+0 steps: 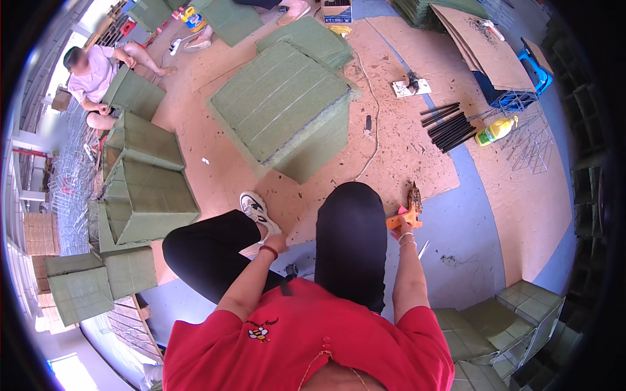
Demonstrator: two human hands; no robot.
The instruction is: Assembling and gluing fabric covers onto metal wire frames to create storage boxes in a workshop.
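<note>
In my right hand (404, 229) is an orange glue gun (405, 219), gripped by its handle beside my right knee. Its dark, stained nozzle end points away from me. My left hand (276, 243) hangs low by my ankle, close to a white sneaker (254, 208); its fingers are mostly hidden. In front of my knees stands a large green fabric-covered box (277, 98), with pale lines across its top and a fuzzy edge. A second green piece (316, 40) lies behind it.
Black glue sticks (450, 132) lie at right near a yellow bottle (495, 131) and wire frames (531, 140). A smeared white board (411, 87) and a cord (377, 124) rest on cardboard. Green boxes (156, 195) stand left, others (531, 303) at lower right. A co-worker (98, 72) sits far left.
</note>
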